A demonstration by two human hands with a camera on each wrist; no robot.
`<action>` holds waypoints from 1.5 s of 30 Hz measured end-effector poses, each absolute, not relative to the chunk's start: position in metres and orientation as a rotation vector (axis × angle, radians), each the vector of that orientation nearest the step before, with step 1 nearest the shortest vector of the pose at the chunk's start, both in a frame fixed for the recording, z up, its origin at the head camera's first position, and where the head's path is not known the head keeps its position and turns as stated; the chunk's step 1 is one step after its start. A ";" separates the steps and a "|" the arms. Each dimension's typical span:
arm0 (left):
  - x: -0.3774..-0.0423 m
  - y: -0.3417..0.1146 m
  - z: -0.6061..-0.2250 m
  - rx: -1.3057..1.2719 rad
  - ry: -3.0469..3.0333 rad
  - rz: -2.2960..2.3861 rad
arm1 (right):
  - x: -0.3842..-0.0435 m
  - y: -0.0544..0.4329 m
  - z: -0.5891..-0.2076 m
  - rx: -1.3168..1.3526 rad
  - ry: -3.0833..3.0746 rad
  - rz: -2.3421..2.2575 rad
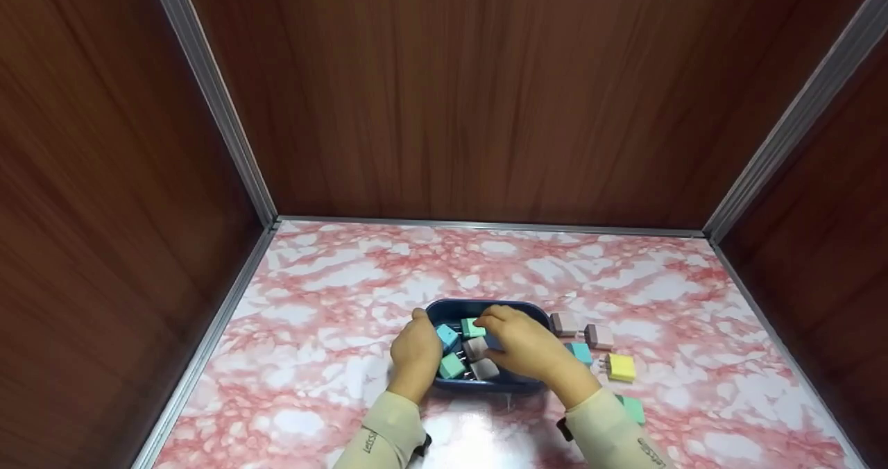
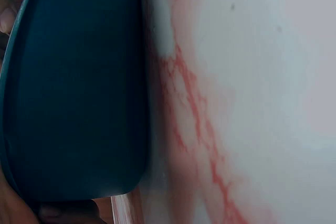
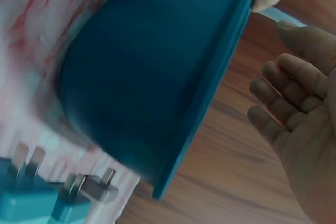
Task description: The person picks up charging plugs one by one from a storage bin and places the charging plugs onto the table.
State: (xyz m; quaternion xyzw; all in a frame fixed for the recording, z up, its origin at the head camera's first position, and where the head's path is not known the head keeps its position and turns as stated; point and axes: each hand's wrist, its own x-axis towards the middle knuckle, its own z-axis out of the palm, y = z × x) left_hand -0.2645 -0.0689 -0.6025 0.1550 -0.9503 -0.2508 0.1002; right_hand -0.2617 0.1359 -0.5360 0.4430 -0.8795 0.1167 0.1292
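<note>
A dark blue plastic basin [image 1: 510, 384] stands on the table with several charger plugs inside, among them a blue charger plug [image 1: 447, 337], a green charger plug [image 1: 451, 366] and a grey charger plug [image 1: 484, 370]. My left hand [image 1: 416, 347] grips the basin's left end at the rim. Over the right half of the basin is my right hand [image 1: 522, 342], its fingers loosely bent above the plugs. In the right wrist view that hand [image 3: 299, 93] holds nothing, and the basin's outer wall [image 3: 142, 72] is beside it. The left wrist view shows mostly the basin's side [image 2: 76, 87].
Right of the basin lie more plugs: two pinkish ones [image 1: 599, 337], a blue one [image 1: 580, 353], a yellow one [image 1: 621, 368] and a green one [image 1: 633, 411], partly behind the right sleeve. Brown wood-grain panels [image 1: 444, 101] enclose the red-and-white marbled table [image 1: 333, 302] at the back and sides.
</note>
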 end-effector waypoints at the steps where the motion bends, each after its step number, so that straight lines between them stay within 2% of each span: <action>1: -0.264 -0.069 -0.602 0.455 -2.811 -0.748 | -0.262 0.134 -0.538 1.291 -2.557 0.332; 25: -0.264 -0.071 -0.599 0.441 -2.838 -0.775 | -0.273 0.102 -0.571 1.226 -2.717 0.123; 45: -0.266 -0.068 -0.601 0.474 -2.832 -0.745 | -0.274 0.098 -0.568 1.166 -2.799 0.128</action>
